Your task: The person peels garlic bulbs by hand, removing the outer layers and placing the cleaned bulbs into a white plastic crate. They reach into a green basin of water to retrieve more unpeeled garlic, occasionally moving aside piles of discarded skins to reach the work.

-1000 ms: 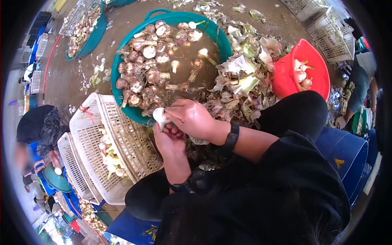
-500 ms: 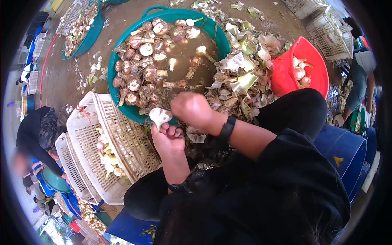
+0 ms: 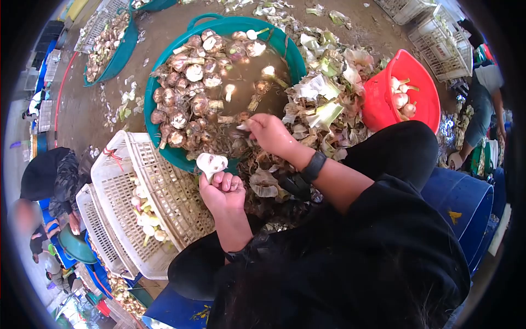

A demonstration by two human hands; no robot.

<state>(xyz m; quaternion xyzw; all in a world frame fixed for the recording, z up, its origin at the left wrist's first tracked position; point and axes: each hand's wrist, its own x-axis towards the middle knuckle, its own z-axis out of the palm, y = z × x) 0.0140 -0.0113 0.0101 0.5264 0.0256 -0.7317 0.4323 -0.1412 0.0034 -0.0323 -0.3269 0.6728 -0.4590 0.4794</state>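
My left hand is closed around the short stem of a white, peeled garlic bulb, held head up near the tub's front rim. The fingers of my right hand are pressed together, with a small pale piece at the fingertips that I cannot identify. This hand hovers over the near right edge of a green tub. Muddy water fills part of the tub, and many unpeeled garlic bulbs are heaped along its left side.
Garlic husks lie piled right of the tub, beside a red basin holding several peeled bulbs. At left, a white plastic crate holds peeled garlic. Blue drums stand at right. Another person bends at far left.
My right hand has moved away from the garlic bulb, right and slightly up toward the tub's near edge. The left hand, still gripping the bulb, has dropped slightly.
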